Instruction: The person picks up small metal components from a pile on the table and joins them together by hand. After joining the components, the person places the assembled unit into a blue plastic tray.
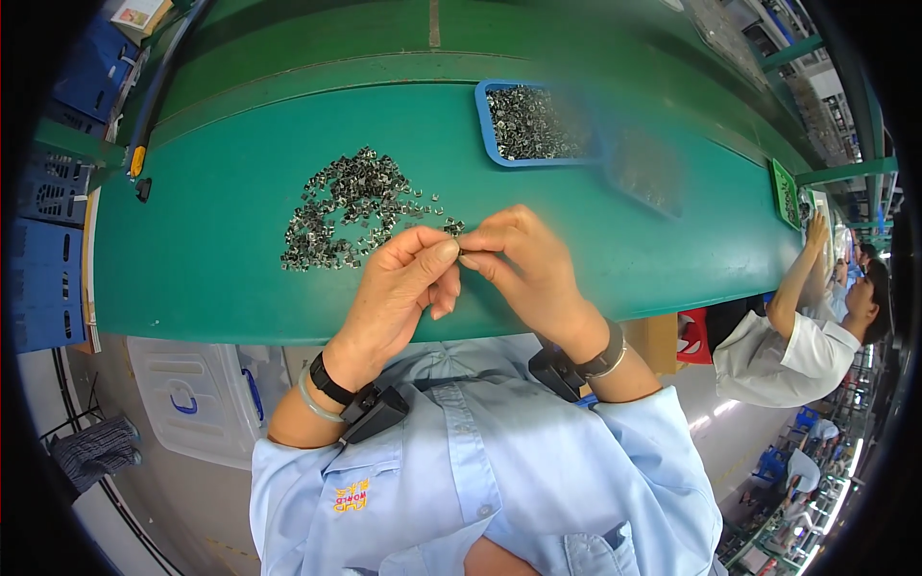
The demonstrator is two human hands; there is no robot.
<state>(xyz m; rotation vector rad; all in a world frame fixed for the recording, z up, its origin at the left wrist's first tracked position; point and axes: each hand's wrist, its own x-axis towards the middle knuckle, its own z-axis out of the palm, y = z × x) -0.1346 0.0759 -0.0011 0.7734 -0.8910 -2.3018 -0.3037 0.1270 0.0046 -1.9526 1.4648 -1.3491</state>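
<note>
My left hand and my right hand meet over the near part of the green table, thumbs and forefingers pinched together. Between their fingertips is a small dark metal part, mostly covered by the fingers. Just beyond the fingertips lie a few similar small parts. To the left of them spreads a loose pile of small black and silver metal pieces. Each wrist wears a dark strap with a black box on it.
A blue tray full of small metal pieces stands at the far side of the green table. A green tray sits at the right end, near a co-worker. Blue crates and a clear lidded box are at the left.
</note>
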